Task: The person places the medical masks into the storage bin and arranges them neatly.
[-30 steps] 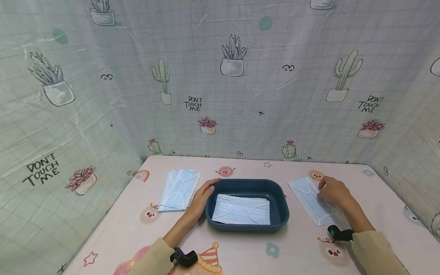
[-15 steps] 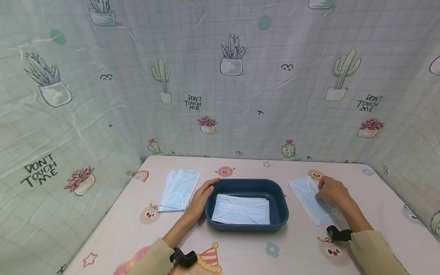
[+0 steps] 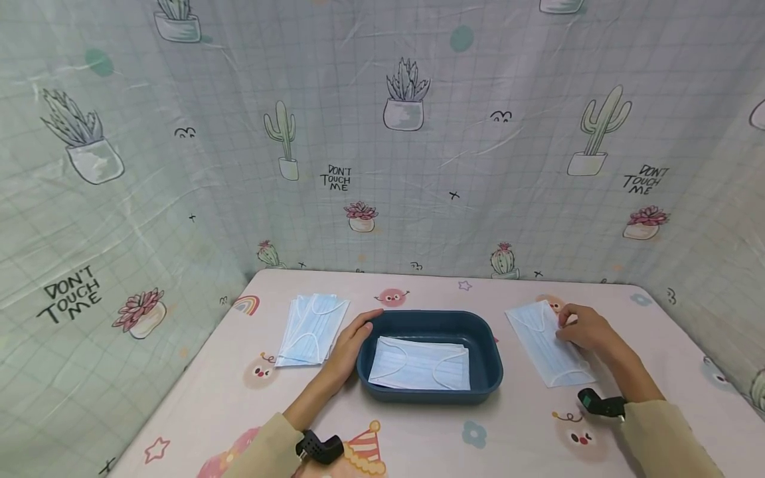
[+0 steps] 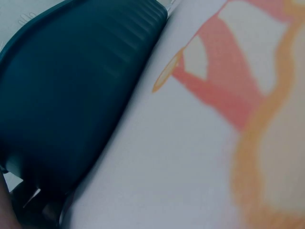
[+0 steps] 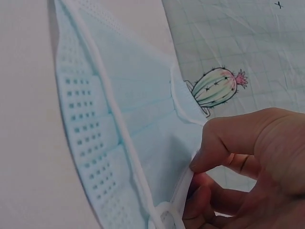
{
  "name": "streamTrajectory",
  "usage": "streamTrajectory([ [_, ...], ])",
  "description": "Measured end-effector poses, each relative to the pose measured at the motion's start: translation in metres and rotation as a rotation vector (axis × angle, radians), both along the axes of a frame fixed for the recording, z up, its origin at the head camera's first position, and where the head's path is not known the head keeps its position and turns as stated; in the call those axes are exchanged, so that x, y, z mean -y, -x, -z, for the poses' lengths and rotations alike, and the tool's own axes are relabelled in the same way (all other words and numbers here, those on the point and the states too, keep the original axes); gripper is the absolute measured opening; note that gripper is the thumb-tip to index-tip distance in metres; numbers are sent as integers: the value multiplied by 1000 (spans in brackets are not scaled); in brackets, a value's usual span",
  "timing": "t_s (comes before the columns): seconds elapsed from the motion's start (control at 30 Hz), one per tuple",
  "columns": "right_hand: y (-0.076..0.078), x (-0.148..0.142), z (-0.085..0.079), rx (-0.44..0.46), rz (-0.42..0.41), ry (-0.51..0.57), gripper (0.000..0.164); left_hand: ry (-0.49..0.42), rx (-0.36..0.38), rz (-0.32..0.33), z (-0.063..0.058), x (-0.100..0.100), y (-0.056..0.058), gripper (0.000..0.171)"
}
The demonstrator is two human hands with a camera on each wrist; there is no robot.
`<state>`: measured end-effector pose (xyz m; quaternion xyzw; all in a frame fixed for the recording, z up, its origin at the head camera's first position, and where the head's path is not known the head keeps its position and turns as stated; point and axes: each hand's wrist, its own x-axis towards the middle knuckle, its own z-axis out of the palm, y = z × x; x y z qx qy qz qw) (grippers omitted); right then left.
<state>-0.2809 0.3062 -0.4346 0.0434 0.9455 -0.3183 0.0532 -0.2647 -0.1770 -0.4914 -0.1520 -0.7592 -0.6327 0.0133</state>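
Note:
My right hand (image 3: 588, 328) pinches the long edge of a light blue face mask (image 3: 546, 342) between thumb and fingertips, right of the bin. In the right wrist view the mask (image 5: 138, 100) is tilted, with its white ear loops showing, and the right hand (image 5: 252, 162) holds it at the lower right. My left hand (image 3: 346, 348) rests along the left side of a dark blue bin (image 3: 430, 397), fingers stretched to its back left corner. Several face masks (image 3: 418, 364) lie stacked inside the bin. The left wrist view shows mostly the bin's outer wall (image 4: 81, 90).
Another stack of face masks (image 3: 313, 328) lies left of the bin, beyond the left wrist. The pink tabletop (image 3: 430, 438) carries cartoon prints. A cactus-print cloth (image 3: 454, 159) stands behind the table and along both sides.
My right hand has shifted slightly to the right, and the mask in it has moved a little right and upward in the view. The left hand and the bin stay in place.

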Motion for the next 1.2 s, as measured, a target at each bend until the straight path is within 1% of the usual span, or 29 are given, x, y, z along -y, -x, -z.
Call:
streamTrajectory([
  [0.1,2,-3,1,11,-10,28,20,-3,6,-4,-1,-1,-1,40],
  [0.3,2,-6,-3,56,-17,101,43,-5,18,-4,-2,0,-2,40],
  [0.47,0,-8,-4,73,-6,131,52,-2,23,-5,-1,0,-2,40],
  [0.8,-2,-11,-6,27,-46,190,57,-3,16,2,-2,-1,-2,40],
  [1.03,-3,-12,-8,-20,-96,205,62,-11,18,-3,-2,-1,-2,40],
  [1.2,-4,-12,-13,-62,-141,226,66,-11,18,0,-1,0,-1,40],
])
